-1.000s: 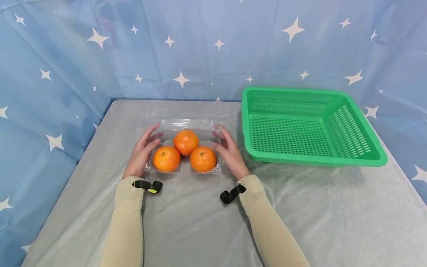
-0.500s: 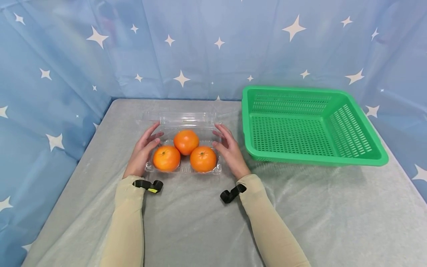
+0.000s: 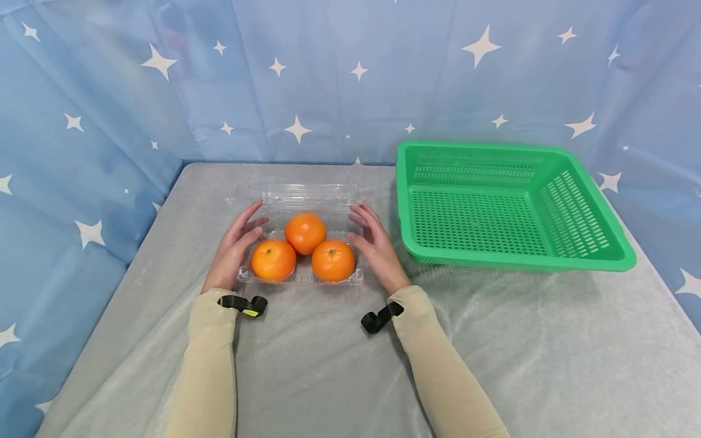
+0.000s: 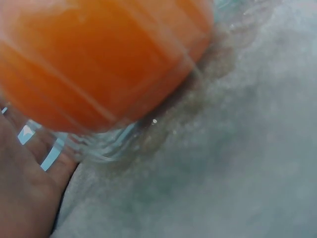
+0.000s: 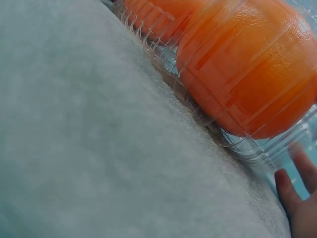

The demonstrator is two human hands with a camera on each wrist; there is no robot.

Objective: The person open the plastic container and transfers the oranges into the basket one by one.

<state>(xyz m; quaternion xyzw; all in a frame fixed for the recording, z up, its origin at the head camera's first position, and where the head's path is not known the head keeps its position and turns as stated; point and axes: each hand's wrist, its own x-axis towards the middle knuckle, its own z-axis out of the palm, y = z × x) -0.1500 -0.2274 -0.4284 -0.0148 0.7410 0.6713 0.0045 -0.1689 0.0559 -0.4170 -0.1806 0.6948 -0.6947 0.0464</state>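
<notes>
A clear plastic clamshell box (image 3: 304,280) sits on the grey cloth in the head view, its transparent lid (image 3: 309,193) folded back behind it. Inside lie three orange mandarins: a rear one (image 3: 305,233), a front left one (image 3: 273,260) and a front right one (image 3: 333,260). My left hand (image 3: 232,252) rests along the box's left side, fingers spread and gently bent, thumb near the rim. On the opposite side, my right hand (image 3: 378,249) mirrors it. The right wrist view shows spread fingers (image 5: 294,188) right at the plastic wall. Neither hand touches a mandarin.
A large green plastic basket (image 3: 517,261) with slotted walls stands at the right rear of the table. Grey cloth (image 3: 312,365) covers the tabletop. A blue curtain with white stars (image 3: 328,91) hangs behind and to the left.
The box's lid has dropped farther back, away from me, and then stayed there. Both hands and the mandarins have kept their places.
</notes>
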